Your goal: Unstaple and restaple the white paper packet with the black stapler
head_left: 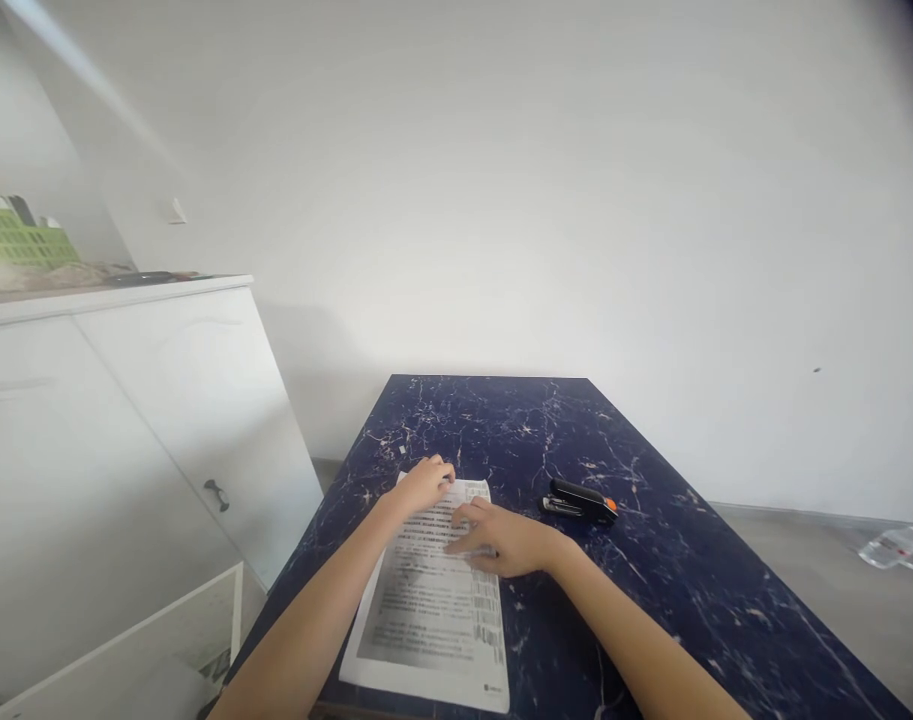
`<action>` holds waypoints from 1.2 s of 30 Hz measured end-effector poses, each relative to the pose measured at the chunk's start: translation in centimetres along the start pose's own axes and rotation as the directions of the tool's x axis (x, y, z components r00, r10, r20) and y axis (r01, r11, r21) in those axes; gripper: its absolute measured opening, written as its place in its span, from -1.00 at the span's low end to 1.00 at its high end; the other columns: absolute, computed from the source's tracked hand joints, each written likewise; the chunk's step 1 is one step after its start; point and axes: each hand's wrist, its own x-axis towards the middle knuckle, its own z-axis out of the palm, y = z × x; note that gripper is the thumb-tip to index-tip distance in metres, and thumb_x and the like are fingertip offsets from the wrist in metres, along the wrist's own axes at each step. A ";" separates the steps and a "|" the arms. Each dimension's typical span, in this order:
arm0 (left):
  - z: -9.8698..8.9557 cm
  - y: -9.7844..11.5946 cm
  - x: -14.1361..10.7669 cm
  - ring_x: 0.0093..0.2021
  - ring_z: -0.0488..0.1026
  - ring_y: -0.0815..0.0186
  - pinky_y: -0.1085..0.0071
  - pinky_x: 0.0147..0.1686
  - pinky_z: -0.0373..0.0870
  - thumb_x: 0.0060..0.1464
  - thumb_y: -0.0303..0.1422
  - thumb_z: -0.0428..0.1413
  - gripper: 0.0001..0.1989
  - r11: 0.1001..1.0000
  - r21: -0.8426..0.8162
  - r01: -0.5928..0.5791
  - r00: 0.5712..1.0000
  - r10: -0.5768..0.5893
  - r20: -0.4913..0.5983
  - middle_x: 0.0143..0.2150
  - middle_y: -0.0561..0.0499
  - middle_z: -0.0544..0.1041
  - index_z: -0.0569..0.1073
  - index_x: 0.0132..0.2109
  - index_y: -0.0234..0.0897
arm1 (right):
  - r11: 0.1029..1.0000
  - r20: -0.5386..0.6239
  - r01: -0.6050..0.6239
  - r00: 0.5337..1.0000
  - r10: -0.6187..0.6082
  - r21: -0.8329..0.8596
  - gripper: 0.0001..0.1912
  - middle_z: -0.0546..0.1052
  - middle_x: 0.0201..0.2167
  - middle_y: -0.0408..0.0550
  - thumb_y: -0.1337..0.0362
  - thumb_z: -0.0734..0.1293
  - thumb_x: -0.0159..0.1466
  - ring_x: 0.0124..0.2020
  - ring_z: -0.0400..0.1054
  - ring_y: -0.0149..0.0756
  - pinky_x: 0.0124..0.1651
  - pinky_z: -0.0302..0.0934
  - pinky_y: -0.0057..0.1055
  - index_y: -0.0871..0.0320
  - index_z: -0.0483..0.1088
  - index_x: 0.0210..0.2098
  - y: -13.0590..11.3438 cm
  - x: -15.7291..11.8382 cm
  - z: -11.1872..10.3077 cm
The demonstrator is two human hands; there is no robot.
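Note:
A printed paper (426, 600), covered in dense dark text, lies lengthwise on the dark blue marbled table (471, 420). It could be one sheet or a stack; I cannot tell. At its top edge is my left hand (426, 483), fingers curled together and closed on the paper, their tips partly hidden. My right hand (497, 540) is open over the paper's upper right side, fingers spread towards the left. To the right of that hand, apart from it, a black stapler (580, 502) with an orange end rests on the table.
A white cabinet (178, 420) with a dark handle stands left of the table. On its top are a green basket (25, 238) and other items. A small white scrap (402, 450) lies beyond the paper. At the far right, a clear plastic item (895, 548) is on the floor.

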 end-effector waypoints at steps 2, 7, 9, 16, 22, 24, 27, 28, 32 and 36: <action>-1.4 0.3 0.2 0.05 0.45 0.14 0.29 0.03 0.37 0.26 -0.37 0.03 -0.76 0.999 0.045 0.030 0.989 -0.036 0.146 0.04 -0.10 0.49 0.53 -0.02 -0.15 | 1.000 -0.007 0.019 1.000 -0.018 0.006 -0.58 0.38 0.14 0.08 0.25 0.33 0.34 0.08 0.24 -0.11 0.21 0.12 -0.18 -0.03 0.49 0.18 -0.2 0.3 0.4; -3.9 1.8 1.5 -0.06 0.54 0.12 0.28 -0.04 0.42 0.18 -0.39 0.08 -0.78 0.973 0.159 0.168 0.915 -0.214 0.341 -0.02 -0.14 0.59 0.60 -0.11 -0.17 | 0.994 -0.003 0.112 0.994 -0.112 0.008 -0.59 0.39 0.17 0.02 0.26 0.29 0.38 0.14 0.23 -0.14 0.26 0.06 -0.18 -0.06 0.47 0.19 -0.6 1.1 0.8; -3.7 2.5 2.1 -0.04 0.55 0.11 0.28 -0.03 0.42 0.16 -0.40 0.07 -0.77 0.962 0.168 0.215 0.916 -0.259 0.307 -0.06 -0.16 0.61 0.61 -0.12 -0.18 | 0.992 0.003 0.129 0.992 -0.129 -0.009 -0.61 0.40 0.18 0.01 0.21 0.28 0.39 0.13 0.23 -0.14 0.25 0.06 -0.18 -0.08 0.47 0.18 -1.0 1.4 1.2; -0.8 4.1 3.6 0.18 0.44 -0.13 0.12 0.03 0.41 0.12 -0.43 0.06 -0.60 0.885 0.207 0.418 0.880 -0.451 0.149 0.20 -0.41 0.45 0.53 0.10 -0.33 | 0.990 -0.038 0.030 0.999 -0.035 -0.139 -0.55 0.29 0.33 0.01 0.04 0.13 0.49 0.25 0.11 -0.07 0.26 0.02 -0.12 -0.09 0.36 0.28 -2.9 3.1 3.2; 0.5 3.6 3.6 0.13 0.48 -0.06 0.17 0.02 0.40 0.18 -0.46 -0.03 -0.63 0.883 0.176 0.435 0.894 -0.447 0.033 0.09 -0.40 0.51 0.51 0.08 -0.33 | 0.988 -0.055 0.016 0.998 -0.024 -0.157 -0.53 0.29 0.33 -0.01 0.01 0.09 0.50 0.22 0.12 -0.07 0.24 0.02 -0.12 -0.08 0.35 0.29 -3.2 3.6 3.8; 0.8 3.3 3.5 0.09 0.51 -0.03 0.20 -0.02 0.41 0.18 -0.47 -0.04 -0.64 0.891 0.162 0.424 0.902 -0.431 0.011 0.05 -0.39 0.52 0.50 0.06 -0.35 | 0.987 -0.059 0.017 0.998 -0.027 -0.163 -0.54 0.30 0.32 0.00 0.02 0.10 0.50 0.21 0.13 -0.07 0.23 0.03 -0.12 -0.08 0.35 0.29 -3.1 3.5 3.8; 1.2 2.8 3.7 -0.01 0.55 0.04 0.26 -0.06 0.41 0.17 -0.50 -0.05 -0.68 0.903 0.141 0.407 0.912 -0.410 -0.007 -0.02 -0.33 0.56 0.51 -0.01 -0.33 | 0.984 -0.072 -0.004 0.997 -0.009 -0.179 -0.53 0.30 0.32 0.01 0.02 0.09 0.51 0.19 0.14 -0.06 0.21 0.04 -0.11 -0.07 0.34 0.30 -2.9 3.5 3.9; 1.2 2.7 3.8 -0.03 0.56 0.07 0.27 -0.08 0.41 0.16 -0.50 -0.05 -0.69 0.906 0.135 0.400 0.915 -0.403 -0.010 -0.05 -0.30 0.58 0.52 -0.04 -0.32 | 0.982 -0.078 -0.015 0.997 0.001 -0.186 -0.53 0.30 0.32 0.01 0.02 0.08 0.51 0.19 0.14 -0.06 0.21 0.04 -0.11 -0.07 0.34 0.30 -2.9 3.6 3.9; 1.4 2.4 3.9 -0.11 0.57 0.08 0.29 -0.15 0.40 0.18 -0.47 -0.03 -0.75 0.913 0.114 0.392 0.920 -0.390 -0.040 -0.13 -0.24 0.60 0.52 -0.12 -0.28 | 0.981 -0.073 -0.006 0.997 -0.008 -0.196 -0.52 0.30 0.32 0.03 0.02 0.06 0.51 0.20 0.13 -0.06 0.20 0.05 -0.10 -0.04 0.34 0.30 -2.8 3.6 3.9; 2.0 2.3 3.4 -0.13 0.57 0.09 0.29 -0.17 0.39 0.28 -0.41 -0.10 -0.73 0.906 0.097 0.412 0.908 -0.399 -0.130 -0.11 -0.23 0.59 0.49 -0.08 -0.27 | 0.984 -0.069 0.009 0.997 -0.021 -0.177 -0.53 0.31 0.31 0.03 0.02 0.08 0.51 0.21 0.16 -0.07 0.21 0.06 -0.09 -0.06 0.31 0.31 -2.4 3.6 4.0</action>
